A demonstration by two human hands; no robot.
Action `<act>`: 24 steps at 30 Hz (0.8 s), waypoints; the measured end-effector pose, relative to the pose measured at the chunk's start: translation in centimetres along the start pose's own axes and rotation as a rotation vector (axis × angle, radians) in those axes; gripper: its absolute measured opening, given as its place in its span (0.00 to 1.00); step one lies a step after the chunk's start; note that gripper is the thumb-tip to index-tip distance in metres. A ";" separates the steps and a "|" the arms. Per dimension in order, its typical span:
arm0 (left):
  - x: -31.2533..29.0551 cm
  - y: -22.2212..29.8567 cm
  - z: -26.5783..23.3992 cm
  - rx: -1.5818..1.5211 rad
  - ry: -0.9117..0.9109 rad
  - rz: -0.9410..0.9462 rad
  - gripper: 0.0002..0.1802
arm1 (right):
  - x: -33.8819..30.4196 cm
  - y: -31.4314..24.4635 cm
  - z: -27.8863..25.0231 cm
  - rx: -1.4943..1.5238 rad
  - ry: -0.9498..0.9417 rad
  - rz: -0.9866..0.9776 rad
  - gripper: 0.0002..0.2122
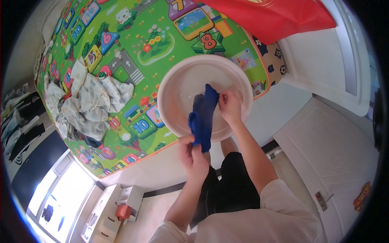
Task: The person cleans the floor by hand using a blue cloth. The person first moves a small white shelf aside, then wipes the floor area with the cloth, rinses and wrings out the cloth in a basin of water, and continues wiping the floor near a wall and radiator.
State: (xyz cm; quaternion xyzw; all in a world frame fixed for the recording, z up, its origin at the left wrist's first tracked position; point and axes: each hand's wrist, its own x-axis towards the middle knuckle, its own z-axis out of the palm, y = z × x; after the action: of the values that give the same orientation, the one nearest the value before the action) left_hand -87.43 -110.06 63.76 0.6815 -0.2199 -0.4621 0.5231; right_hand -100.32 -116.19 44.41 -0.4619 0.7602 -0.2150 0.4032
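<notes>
From my seat at the feed, I see bold numerals printed across the green play mat, set in coloured squares, a triangle and a star, among cartoon animals, flowers and roads. Yellow print shows on the red bag at the top, cut off by the edge of my view. I make out no writing on the pale basin or on the blue cloth.

The basin straddles the mat's orange border, its near side reaching past the edge toward the person's knees. The blue cloth is stretched over the basin, its lower end crossing the near rim. My left hand pinches that lower end just outside the rim; my right hand has its fingers closed on the upper edge, above the right part of the bowl.

For room, I have a strip of mat between the basin and the heap of clothes to the left, and more mat beyond the far rim. To the right the mat's edge runs close by, then a pale surface, with a white door farther off. The black shorts sit just below the hands.
</notes>
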 end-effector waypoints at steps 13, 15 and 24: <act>9.7 -14.6 -2.6 0.964 -0.136 0.123 0.36 | -0.5 0.5 -1.1 -0.298 0.020 -0.294 0.17; 10.5 -15.9 -2.8 1.111 -0.204 0.281 0.38 | -0.9 0.1 0.1 -0.375 -0.044 -0.431 0.21; 13.4 -17.7 -0.5 1.294 -0.377 0.168 0.36 | 0.4 3.3 2.7 -0.552 -0.097 -0.531 0.25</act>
State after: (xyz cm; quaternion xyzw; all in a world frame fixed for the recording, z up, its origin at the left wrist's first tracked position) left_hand -83.87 -113.99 42.16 0.7458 -0.5917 -0.3059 -0.0033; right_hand -99.93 -114.81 40.36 -0.7435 0.6234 -0.0768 0.2296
